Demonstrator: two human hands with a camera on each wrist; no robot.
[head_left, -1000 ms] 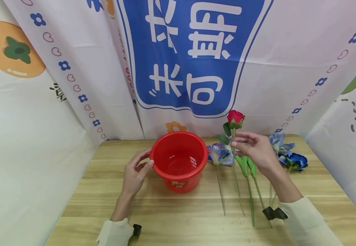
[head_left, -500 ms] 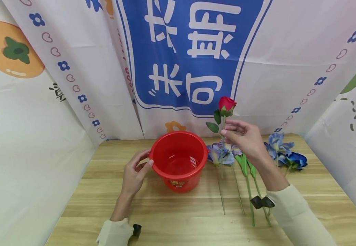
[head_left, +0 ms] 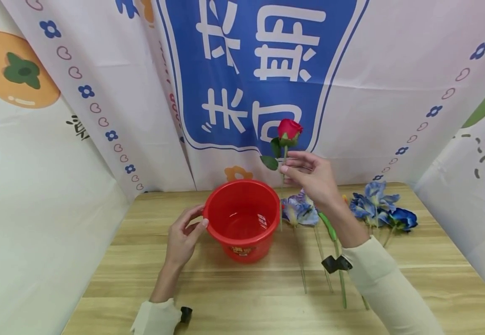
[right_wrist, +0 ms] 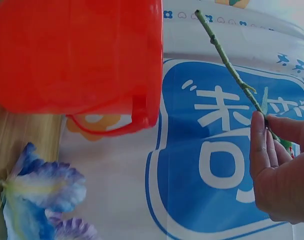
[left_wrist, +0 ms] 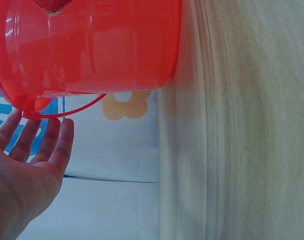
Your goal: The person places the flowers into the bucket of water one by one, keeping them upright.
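Observation:
A red plastic bucket [head_left: 248,253] stands upright on the table. At its left side my left hand [head_left: 183,237] holds the rim, thumb at the front and fingers farther back. In the left wrist view its fingertips [left_wrist: 64,127] meet the rim by the handle mount. My right hand [head_left: 311,179] pinches the stem of a red artificial rose [head_left: 289,129], bloom upward, beyond the bucket's right rim. The bare stem [right_wrist: 232,70] shows in the right wrist view, while the bloom is mostly hidden by the hand. In the head view the stem hangs beside the bucket.
Blue-purple irises [head_left: 298,214] lie right of the bucket, beside a green-leaved stem [head_left: 329,225]. More pale blue irises [head_left: 376,195] and a dark blue flower [head_left: 403,218] lie farther right. A printed cloth [head_left: 363,121] hangs behind the wooden table [head_left: 129,270].
My right hand has carried the rose left and upward, from above the lying flowers to near the bucket's right rim. My left hand and the bucket have stayed in place.

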